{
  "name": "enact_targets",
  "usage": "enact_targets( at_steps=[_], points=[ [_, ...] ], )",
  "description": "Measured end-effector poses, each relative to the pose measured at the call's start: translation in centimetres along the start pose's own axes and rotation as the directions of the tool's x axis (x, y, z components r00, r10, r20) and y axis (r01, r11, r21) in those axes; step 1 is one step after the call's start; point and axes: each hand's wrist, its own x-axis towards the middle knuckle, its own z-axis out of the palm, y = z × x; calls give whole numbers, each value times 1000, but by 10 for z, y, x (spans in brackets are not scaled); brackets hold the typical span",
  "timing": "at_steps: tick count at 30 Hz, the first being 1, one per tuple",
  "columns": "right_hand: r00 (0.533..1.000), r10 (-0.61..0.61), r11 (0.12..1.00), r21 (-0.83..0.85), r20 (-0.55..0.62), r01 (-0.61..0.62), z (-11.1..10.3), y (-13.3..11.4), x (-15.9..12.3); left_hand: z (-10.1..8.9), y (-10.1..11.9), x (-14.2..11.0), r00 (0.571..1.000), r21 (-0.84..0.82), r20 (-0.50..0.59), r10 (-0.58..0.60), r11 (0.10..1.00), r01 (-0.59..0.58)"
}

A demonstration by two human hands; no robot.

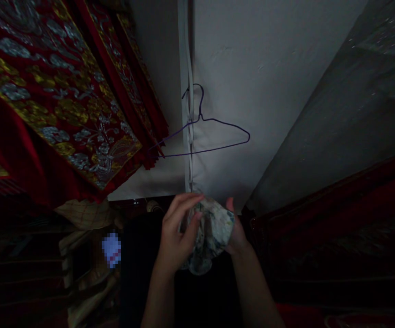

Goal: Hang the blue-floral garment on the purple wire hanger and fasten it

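My left hand (177, 232) curls its fingers and thumb over a bunched cloth (216, 225), pale with a blue-green pattern. On the other side, my right hand (237, 234) grips the cloth's right edge, its thumb pointing up and the other fingers hidden behind the fabric. The cloth's lower part sags in soft folds between my hands. Just above them, a thin purple hanger (225, 122) hangs by its hook from a white cord (189, 68) on the wall, with no garment on it.
Red embroidered cloth (74, 105) with gold and silver flowers hangs at the left, close to the hanger's left end. A translucent plastic sheet (341, 118) slopes down the right side over dark red fabric. At lower left stands a wooden frame (84, 282). Light is dim.
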Motion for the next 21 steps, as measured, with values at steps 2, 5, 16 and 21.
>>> enact_targets(
  at_steps=[2, 5, 16, 21],
  points=[
    [986, 59, 997, 37, 154, -65, -4, -3, -3, -12, -18, 5, 996, -9, 18, -85, 996, 85],
    [910, 154, 987, -102, 384, -124, -9, -13, -3, -16, -52, 2, 930, -83, 282, -235, 960, 268],
    [868, -456, 513, -739, 196, 436, -38, -130, 89, -85, -103, -19, 934, 483, 204, -294, 860, 165],
    [929, -301, 594, -720, 215, 359, -35, -92, 145, -123, -71, 3, 949, 389, -82, -305, 866, 312]
  ],
)
